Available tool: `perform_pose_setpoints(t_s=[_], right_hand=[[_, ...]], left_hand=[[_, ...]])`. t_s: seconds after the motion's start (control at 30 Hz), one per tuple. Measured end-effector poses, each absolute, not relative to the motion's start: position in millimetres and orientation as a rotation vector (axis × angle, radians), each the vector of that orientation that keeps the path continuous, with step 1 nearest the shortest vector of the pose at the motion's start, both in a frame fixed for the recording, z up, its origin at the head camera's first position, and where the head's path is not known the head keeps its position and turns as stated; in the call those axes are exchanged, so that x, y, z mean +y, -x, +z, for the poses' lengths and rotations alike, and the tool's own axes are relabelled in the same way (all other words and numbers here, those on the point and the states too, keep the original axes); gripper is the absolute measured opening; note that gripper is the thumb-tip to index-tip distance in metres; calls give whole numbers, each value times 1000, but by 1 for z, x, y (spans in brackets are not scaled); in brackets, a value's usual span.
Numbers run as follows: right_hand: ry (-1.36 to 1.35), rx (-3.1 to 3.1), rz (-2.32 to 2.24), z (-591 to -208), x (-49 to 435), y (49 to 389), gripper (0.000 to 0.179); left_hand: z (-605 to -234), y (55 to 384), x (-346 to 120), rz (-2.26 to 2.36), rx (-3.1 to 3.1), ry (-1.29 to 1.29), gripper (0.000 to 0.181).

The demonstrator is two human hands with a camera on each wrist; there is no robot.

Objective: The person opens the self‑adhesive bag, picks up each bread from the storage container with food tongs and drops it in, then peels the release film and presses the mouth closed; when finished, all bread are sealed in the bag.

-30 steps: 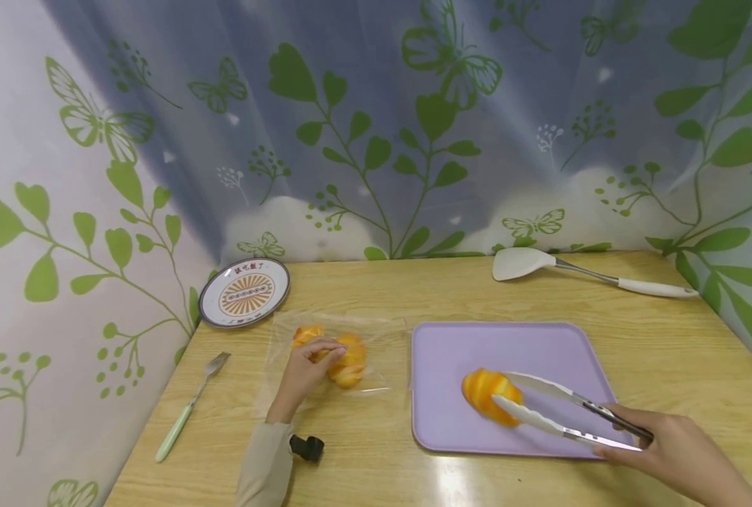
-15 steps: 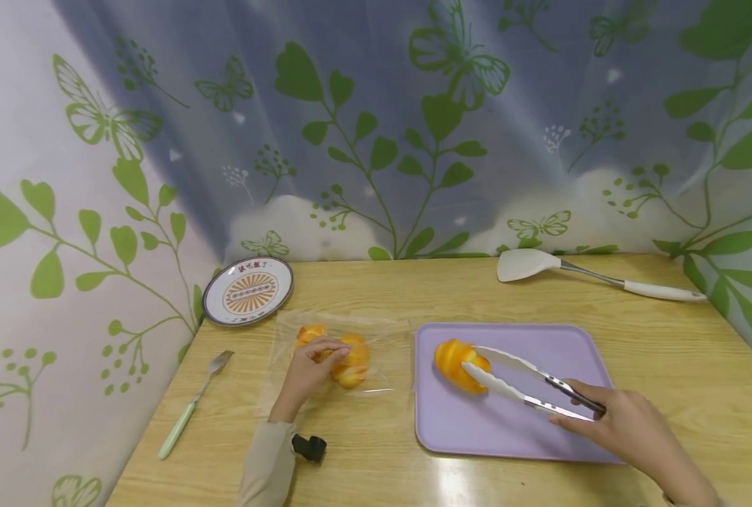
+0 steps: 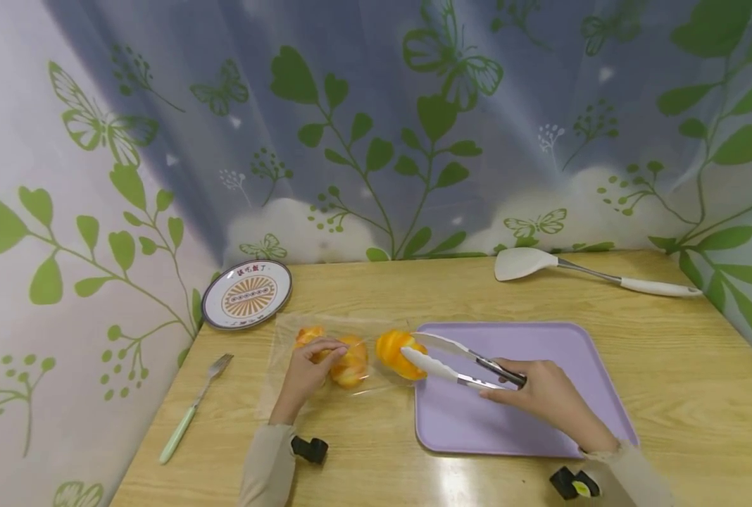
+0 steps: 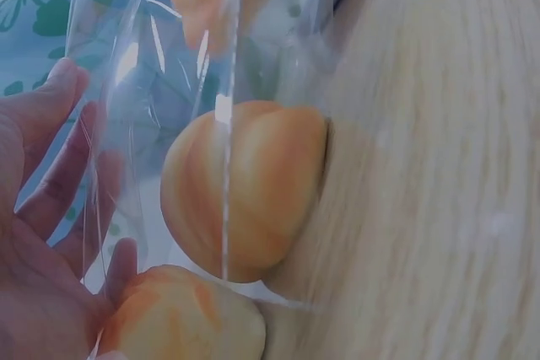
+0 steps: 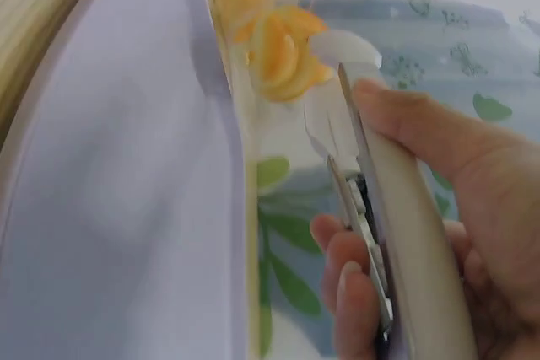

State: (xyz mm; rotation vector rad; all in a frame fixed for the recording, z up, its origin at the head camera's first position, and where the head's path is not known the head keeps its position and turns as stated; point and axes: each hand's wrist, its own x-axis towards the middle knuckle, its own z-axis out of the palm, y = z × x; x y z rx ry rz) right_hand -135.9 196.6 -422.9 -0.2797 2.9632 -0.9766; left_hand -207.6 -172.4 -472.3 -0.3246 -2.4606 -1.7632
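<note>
My right hand point(image 3: 543, 394) grips metal tongs point(image 3: 458, 362), with thumb and fingers round the handles. The tong tips hold an orange-yellow bread roll point(image 3: 396, 353) beside the tray's left edge, at the mouth of a clear plastic bag point(image 3: 385, 329). My left hand point(image 3: 309, 370) pinches the bag's upper film. Two more bread rolls lie inside the bag: a round one point(image 4: 245, 191) and another point(image 4: 181, 318) close to the left fingers. In the right wrist view, the held roll point(image 5: 283, 55) shows past the tongs.
A lilac tray point(image 3: 515, 422) lies right of the bag. At the back left stands a patterned plate point(image 3: 247, 294), with a green-handled fork point(image 3: 192, 408) in front of it. A white spatula point(image 3: 524, 264) lies along the back right, before a leaf-print curtain point(image 3: 363, 141).
My right hand has carried the roll in the tongs leftward, from over the middle of the tray to the bag's mouth. The left hand has stayed at the bag.
</note>
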Motion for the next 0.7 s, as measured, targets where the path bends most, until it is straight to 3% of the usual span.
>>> perform_pose_setpoints(t_s=[0.7], right_hand=[[424, 2906, -1166, -444, 133, 148, 60]], left_hand=[[-467, 208, -163, -1699, -2258, 459, 8]])
